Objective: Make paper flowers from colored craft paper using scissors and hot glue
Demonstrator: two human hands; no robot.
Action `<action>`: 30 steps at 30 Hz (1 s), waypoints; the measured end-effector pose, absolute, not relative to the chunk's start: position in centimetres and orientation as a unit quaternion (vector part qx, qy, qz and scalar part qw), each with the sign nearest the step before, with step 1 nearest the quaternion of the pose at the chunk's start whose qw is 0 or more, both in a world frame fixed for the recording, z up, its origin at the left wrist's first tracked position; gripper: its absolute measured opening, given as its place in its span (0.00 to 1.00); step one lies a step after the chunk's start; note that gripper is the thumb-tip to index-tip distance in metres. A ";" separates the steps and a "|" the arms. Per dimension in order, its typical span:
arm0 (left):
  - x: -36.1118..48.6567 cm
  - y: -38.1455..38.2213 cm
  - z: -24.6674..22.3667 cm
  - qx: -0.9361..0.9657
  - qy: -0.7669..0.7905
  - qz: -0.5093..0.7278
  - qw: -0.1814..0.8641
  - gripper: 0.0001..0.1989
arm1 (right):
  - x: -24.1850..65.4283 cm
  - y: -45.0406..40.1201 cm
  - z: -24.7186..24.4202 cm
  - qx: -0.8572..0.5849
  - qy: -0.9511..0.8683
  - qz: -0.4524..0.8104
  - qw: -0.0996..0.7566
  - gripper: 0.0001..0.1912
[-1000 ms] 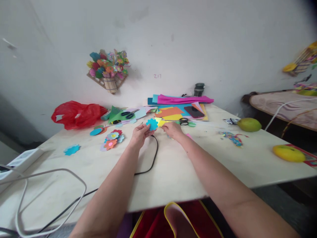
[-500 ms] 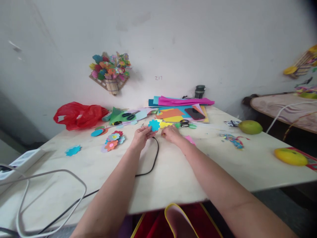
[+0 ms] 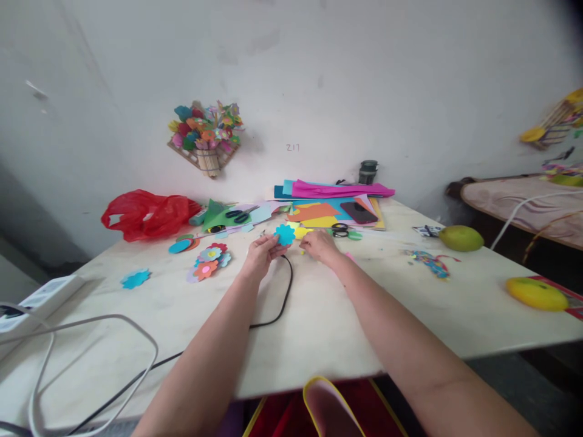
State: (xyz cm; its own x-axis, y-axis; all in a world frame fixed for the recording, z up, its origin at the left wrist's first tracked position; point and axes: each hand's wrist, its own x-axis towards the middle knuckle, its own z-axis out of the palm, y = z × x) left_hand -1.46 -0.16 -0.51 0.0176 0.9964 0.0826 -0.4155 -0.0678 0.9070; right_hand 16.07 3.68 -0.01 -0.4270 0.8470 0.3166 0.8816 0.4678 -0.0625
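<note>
Above the middle of the desk [image 3: 319,331], between my two hands, is a blue paper flower [image 3: 285,234]. Its scalloped outline is nearly round, so no long axis stands out; the petals point outward all round and the flat face is turned up toward me. My left hand [image 3: 260,256] pinches it by its left edge, thumb on top, the forearm running from the near left toward the far middle. My right hand [image 3: 319,247] is just right of the flower, apart from it, fingers bent together and tips pointing left; I cannot tell whether they grip anything. That forearm slants in from the near right. Just beyond those fingers is yellow paper [image 3: 302,232], with black-handled scissors [image 3: 340,230] to its right. A black cable [image 3: 288,290] curves below my left hand. Farther left lie a cluster of layered paper flowers [image 3: 208,267] and another blue cutout [image 3: 135,278]; on the far side rests a phone [image 3: 359,212].
</note>
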 end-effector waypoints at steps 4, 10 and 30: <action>-1.5 -0.2 -0.6 0.415 0.360 0.600 0.581 0.08 | 17.0 4.0 0.7 -0.566 -0.791 -0.060 0.224 0.15; -1.6 0.0 -0.8 0.432 0.359 0.592 0.578 0.12 | 20.6 6.7 1.8 -0.700 -0.678 -0.030 0.221 0.14; -1.0 -0.3 -0.6 0.424 0.349 0.603 0.578 0.17 | 25.3 8.9 1.9 -0.636 -0.767 -0.082 -0.012 0.20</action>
